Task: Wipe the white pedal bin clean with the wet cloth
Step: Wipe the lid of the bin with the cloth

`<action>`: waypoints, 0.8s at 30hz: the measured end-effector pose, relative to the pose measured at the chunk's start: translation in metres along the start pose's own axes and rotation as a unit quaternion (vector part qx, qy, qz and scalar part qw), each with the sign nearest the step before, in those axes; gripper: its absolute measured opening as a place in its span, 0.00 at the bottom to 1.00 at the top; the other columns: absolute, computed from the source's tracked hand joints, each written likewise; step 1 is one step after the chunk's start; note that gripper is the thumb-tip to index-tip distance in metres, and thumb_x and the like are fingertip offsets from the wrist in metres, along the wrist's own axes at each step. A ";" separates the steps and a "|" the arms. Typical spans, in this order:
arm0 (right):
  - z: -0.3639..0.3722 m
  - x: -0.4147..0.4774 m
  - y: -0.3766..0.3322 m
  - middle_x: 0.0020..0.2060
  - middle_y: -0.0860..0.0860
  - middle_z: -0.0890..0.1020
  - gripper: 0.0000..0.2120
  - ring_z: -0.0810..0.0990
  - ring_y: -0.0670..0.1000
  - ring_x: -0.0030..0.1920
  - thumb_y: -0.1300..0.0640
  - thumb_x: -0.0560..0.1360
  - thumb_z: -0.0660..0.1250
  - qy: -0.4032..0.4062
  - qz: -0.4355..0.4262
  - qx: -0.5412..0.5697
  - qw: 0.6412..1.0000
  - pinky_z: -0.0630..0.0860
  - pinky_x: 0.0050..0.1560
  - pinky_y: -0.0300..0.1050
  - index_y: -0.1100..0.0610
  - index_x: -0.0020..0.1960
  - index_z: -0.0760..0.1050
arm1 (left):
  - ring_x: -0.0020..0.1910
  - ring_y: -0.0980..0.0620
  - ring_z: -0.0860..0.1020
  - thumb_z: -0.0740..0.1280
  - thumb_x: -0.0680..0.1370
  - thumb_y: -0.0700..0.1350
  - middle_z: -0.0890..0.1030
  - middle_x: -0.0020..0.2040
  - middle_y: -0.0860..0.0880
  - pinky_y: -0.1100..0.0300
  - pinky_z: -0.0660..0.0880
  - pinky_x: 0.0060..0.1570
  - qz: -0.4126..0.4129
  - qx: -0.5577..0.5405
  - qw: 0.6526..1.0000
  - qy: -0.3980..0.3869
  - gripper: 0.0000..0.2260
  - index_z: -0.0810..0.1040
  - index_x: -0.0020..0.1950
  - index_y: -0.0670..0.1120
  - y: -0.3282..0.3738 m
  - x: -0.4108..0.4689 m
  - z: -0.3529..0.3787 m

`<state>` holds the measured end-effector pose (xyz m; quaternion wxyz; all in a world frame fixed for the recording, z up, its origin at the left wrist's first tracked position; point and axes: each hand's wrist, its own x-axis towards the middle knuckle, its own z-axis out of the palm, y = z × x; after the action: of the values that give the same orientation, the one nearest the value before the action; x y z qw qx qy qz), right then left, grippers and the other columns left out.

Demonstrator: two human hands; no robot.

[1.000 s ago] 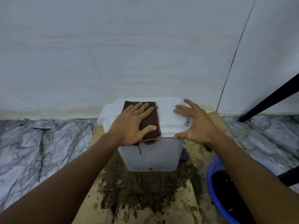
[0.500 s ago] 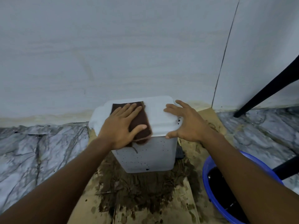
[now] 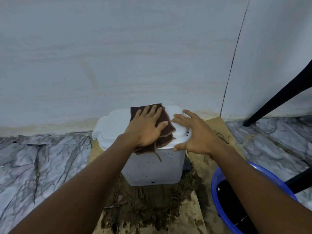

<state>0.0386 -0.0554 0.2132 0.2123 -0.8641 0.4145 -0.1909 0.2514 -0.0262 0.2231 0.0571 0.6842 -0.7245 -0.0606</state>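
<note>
The white pedal bin [image 3: 152, 171] stands on wet cardboard against the wall, its front speckled with dark spots. A dark brown wet cloth [image 3: 164, 130] lies across the middle of its closed lid. My left hand [image 3: 146, 128] presses flat on the cloth with straight fingers. My right hand [image 3: 195, 135] rests on the lid's right end, fingers spread over the top and thumb against the front rim. A few dark spots show on the lid beside my right hand.
Mud-soaked cardboard [image 3: 152, 205] spreads in front of the bin. A blue bucket [image 3: 219, 179] of dark water sits at the lower right. Black furniture legs [image 3: 276, 100] slant at the right. Marble floor [image 3: 42, 162] lies on the left; the wall stands directly behind.
My left hand has slid the cloth to the right and farther back across the lid, close to my right hand, which has kept its place on the lid's right end.
</note>
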 end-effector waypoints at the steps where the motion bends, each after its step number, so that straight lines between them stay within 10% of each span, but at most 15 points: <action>1: -0.001 0.000 0.002 0.76 0.37 0.62 0.48 0.49 0.41 0.78 0.39 0.59 0.81 0.001 -0.001 0.005 1.000 0.57 0.75 0.49 0.44 0.75 0.66 | 0.81 0.54 0.41 0.45 0.83 0.64 0.44 0.82 0.53 0.52 0.39 0.79 0.021 -0.001 1.000 0.002 0.30 0.44 0.82 0.54 0.001 -0.006 0.002; 17: 0.005 0.000 -0.006 0.78 0.41 0.59 0.46 0.50 0.41 0.78 0.44 0.65 0.80 -0.006 -0.038 -0.012 0.999 0.47 0.72 0.38 0.49 0.77 0.63 | 0.80 0.56 0.46 0.45 0.81 0.68 0.50 0.81 0.54 0.57 0.40 0.78 0.063 0.065 0.990 0.104 0.33 0.51 0.82 0.53 -0.061 -0.073 0.011; 24: 0.007 0.004 -0.010 0.77 0.42 0.61 0.48 0.54 0.43 0.78 0.47 0.61 0.82 -0.003 -0.014 0.007 1.000 0.53 0.79 0.49 0.48 0.76 0.65 | 0.81 0.50 0.51 0.49 0.82 0.68 0.57 0.81 0.49 0.49 0.46 0.80 0.056 0.102 0.984 0.132 0.34 0.54 0.82 0.50 -0.060 -0.077 0.022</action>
<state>0.0508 -0.0513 0.2135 0.2175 -0.8687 0.4005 -0.1939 0.3117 0.0470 0.1917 0.0855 0.6467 -0.7503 0.1076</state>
